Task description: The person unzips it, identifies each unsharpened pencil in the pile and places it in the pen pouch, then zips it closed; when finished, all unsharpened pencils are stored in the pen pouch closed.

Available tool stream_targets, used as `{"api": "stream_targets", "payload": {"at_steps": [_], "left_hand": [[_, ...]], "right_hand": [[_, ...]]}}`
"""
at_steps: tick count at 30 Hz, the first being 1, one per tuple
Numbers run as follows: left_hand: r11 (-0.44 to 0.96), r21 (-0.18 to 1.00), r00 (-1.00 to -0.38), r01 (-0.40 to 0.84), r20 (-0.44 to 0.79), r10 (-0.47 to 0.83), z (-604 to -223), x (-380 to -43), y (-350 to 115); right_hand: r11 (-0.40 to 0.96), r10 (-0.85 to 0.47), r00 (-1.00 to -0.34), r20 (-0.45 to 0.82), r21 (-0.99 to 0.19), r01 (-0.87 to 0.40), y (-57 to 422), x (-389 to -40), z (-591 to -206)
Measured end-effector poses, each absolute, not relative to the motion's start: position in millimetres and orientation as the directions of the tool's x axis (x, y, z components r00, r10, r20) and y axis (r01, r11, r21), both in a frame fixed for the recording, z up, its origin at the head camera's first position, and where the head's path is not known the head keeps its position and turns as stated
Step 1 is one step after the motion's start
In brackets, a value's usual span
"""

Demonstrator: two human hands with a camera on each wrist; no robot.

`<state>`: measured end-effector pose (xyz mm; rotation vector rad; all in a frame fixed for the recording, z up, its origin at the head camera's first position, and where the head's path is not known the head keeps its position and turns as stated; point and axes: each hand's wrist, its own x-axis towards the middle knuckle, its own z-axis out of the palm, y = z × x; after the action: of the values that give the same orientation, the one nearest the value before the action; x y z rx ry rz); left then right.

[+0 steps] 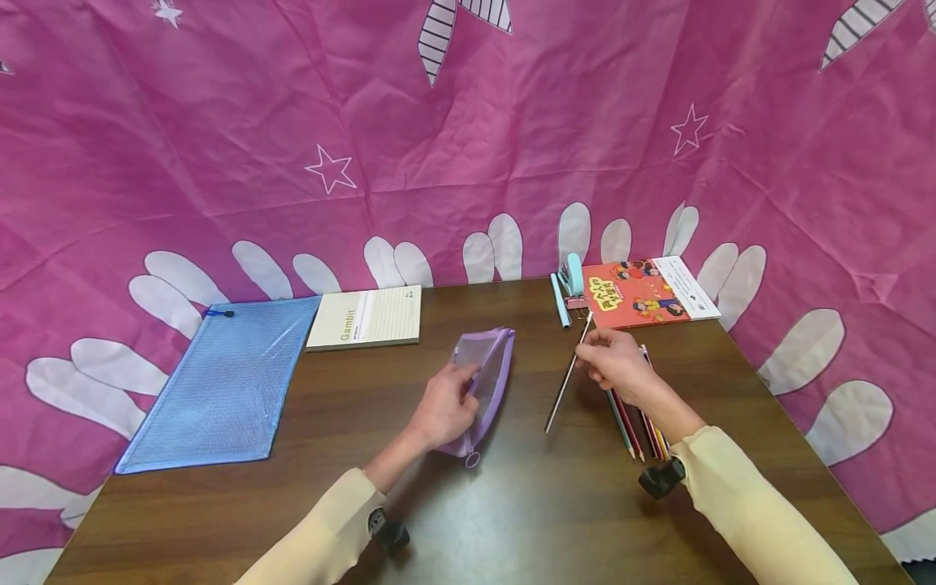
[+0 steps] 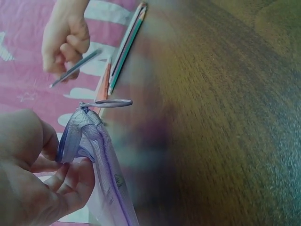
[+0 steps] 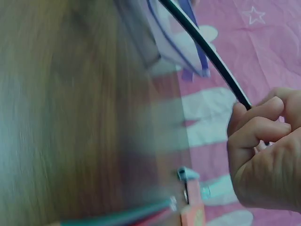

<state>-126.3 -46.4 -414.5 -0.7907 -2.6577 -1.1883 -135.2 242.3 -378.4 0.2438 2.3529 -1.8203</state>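
Note:
My left hand (image 1: 444, 409) grips one side of a purple mesh zipper pouch (image 1: 499, 375), its fingers at the opening. In the left wrist view the pouch's zipper pull ring (image 2: 115, 103) sticks out at the near end, and the mouth looks parted. My right hand (image 1: 618, 367) pinches a dark pencil (image 1: 561, 398) near its upper end. The pencil slants down to the left, apart from the pouch. Beneath and beside the right hand lie several colored pencils (image 1: 625, 426), partly hidden by the hand and wrist.
A blue mesh zip bag (image 1: 219, 382) and a Gambit notebook (image 1: 366, 318) lie at the left. Toward the back right are a light blue pen (image 1: 561, 302), a turquoise stapler (image 1: 574, 275) and a red picture book (image 1: 636, 292). Pink cloth hangs behind the table.

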Motion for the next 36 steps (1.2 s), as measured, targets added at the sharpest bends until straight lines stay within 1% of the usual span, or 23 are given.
{"api": "stream_targets", "payload": {"at_steps": [8, 13, 18, 25, 29, 36], "left_hand": [[0.554, 0.660, -0.855, 0.508, 0.304, 0.421, -417, -126, -45], [0.557, 0.662, -0.858, 0.501, 0.293, 0.423, -414, -126, -45], [0.552, 0.674, -0.862, 0.491, 0.285, 0.418, -414, -125, -44], [0.558, 0.669, -0.863, 0.491, 0.286, 0.417, -416, -123, -45], [0.555, 0.671, -0.863, 0.492, 0.291, 0.412, -415, -124, -45], [0.553, 0.676, -0.864, 0.486, 0.280, 0.418, -415, -125, -42]], "right_hand": [[0.032, 0.045, -0.976, -0.213, -0.976, 0.215, 203, -139, -392], [-0.015, 0.045, -0.977, -0.209, -0.978, 0.209, 181, -142, -399], [-0.006, 0.057, -0.972, -0.229, -0.973, 0.229, 164, -145, -406], [0.038, 0.039, -0.966, -0.257, -0.965, 0.259, 144, -143, -413], [0.061, 0.059, -0.965, -0.257, -0.964, 0.260, 136, -141, -413], [0.197, 0.149, -0.962, -0.229, -0.947, 0.255, 125, -139, -413]]}}
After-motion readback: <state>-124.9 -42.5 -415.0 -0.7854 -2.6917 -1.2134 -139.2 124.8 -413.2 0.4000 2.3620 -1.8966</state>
